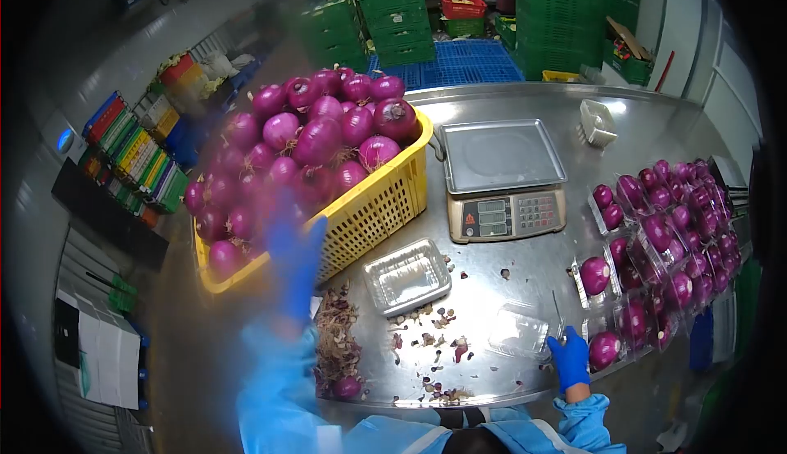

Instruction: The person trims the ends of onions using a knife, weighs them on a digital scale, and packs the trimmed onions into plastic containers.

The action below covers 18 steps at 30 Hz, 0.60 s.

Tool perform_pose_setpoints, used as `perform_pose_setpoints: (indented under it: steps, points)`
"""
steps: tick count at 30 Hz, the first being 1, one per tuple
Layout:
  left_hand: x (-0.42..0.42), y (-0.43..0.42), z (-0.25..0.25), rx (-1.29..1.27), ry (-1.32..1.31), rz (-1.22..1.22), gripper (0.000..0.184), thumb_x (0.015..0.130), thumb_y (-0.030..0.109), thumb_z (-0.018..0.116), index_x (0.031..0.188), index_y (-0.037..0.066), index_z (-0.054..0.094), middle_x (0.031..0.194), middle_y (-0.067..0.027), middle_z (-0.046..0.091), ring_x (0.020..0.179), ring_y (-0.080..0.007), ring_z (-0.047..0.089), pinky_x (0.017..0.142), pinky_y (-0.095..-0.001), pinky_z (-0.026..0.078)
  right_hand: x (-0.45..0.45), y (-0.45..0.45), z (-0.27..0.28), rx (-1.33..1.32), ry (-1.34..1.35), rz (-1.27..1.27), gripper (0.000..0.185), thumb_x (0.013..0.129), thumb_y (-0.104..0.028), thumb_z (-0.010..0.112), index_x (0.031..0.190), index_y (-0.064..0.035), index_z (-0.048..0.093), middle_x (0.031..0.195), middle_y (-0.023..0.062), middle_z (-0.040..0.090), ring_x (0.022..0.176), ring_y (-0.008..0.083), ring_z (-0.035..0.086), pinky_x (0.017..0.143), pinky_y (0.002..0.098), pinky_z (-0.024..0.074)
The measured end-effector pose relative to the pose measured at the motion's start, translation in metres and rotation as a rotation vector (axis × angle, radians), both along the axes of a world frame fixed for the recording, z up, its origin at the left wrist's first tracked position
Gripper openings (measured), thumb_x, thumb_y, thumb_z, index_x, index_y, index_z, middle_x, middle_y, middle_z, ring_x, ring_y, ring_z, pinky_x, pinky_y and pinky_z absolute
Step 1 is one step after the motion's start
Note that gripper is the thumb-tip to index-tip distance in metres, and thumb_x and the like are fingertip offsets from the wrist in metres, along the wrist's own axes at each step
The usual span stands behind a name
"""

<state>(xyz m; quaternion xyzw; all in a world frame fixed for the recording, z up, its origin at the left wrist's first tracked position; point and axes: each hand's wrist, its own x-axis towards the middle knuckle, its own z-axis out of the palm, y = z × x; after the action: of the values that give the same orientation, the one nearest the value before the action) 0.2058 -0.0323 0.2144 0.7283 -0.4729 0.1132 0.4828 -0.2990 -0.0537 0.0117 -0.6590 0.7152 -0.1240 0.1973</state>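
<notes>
A yellow crate (377, 216) heaped with red onions (318, 141) stands on the left of the metal table. My left hand (295, 249), blue-gloved and smeared by motion, is at the crate's near edge; its fingers are too blurred to read. Down at the right, my right hand (569, 357), also gloved, has its fingers closed beside a clear plastic tray (519, 331) and a thin dark tool, whose handle end it seems to hold. An empty clear tray (407, 277) lies between the crate and the scale (506, 179).
Packed onion trays (668, 241) are stacked at the table's right. A small white basket (598, 123) sits behind them. Peelings (336, 339) and trimmed onion ends litter the near table edge (492, 399). Green crates (398, 15) and blue pallets (467, 62) stand beyond.
</notes>
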Motion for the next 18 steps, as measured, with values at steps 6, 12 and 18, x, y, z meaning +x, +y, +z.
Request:
perform_pose_setpoints:
  steps: [6,12,18]
  points:
    - [0.082,-0.049,-0.036,0.149,-0.105,0.057,0.091,0.061,0.028,0.087,0.137,0.002,0.043,0.125,-0.0225,0.054,0.116,-0.0342,0.053,0.1,-0.0408,0.042,0.011,-0.001,0.042,-0.077,-0.146,-0.02,0.053,0.08,-0.029,0.072,0.122,-0.0007,0.058,0.099,0.0205,0.067,0.085,0.0316,0.067,0.074,0.0382,0.0524]
    - [0.062,-0.058,-0.014,0.225,-0.149,0.132,0.1,0.053,0.037,0.09,0.136,0.004,0.045,0.119,-0.0209,0.057,0.114,-0.035,0.052,0.101,-0.0416,0.04,0.061,0.005,0.045,0.045,-0.359,0.161,0.046,0.081,-0.028,0.071,0.117,-0.0022,0.062,0.091,0.0161,0.07,0.081,0.0297,0.069,0.073,0.0365,0.0531]
    - [0.006,-0.025,0.017,-0.254,0.06,-0.119,0.088,0.058,0.016,0.087,0.133,0.003,0.045,0.134,-0.0112,0.048,0.122,-0.0242,0.048,0.107,-0.0357,0.037,0.103,0.009,0.089,0.073,-0.602,0.27,0.038,0.081,-0.023,0.074,0.111,-0.0017,0.064,0.085,0.0139,0.07,0.077,0.0253,0.07,0.069,0.0327,0.0537]
